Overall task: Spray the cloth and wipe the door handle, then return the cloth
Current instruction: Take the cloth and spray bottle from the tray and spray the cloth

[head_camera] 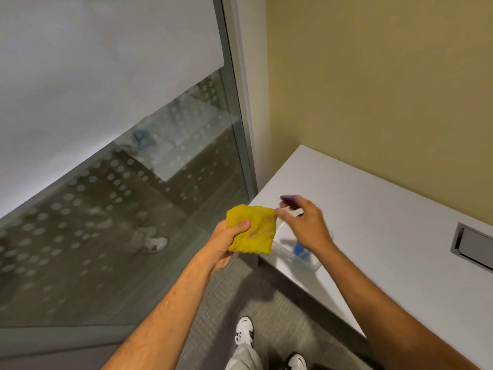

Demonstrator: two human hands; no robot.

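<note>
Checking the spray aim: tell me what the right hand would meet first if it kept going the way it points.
Most likely the yellow cloth held in the left hand; the right hand points its spray bottle there, though depth is unclear.

Single head-worn view, wide-angle.
Looking steeply down, close over both forearms, counter (386, 222) at right, floor (213, 303) below.

There is one yellow cloth (252, 228), one spray bottle (293, 209), one white table (386, 236), two hands and two white shoes.
</note>
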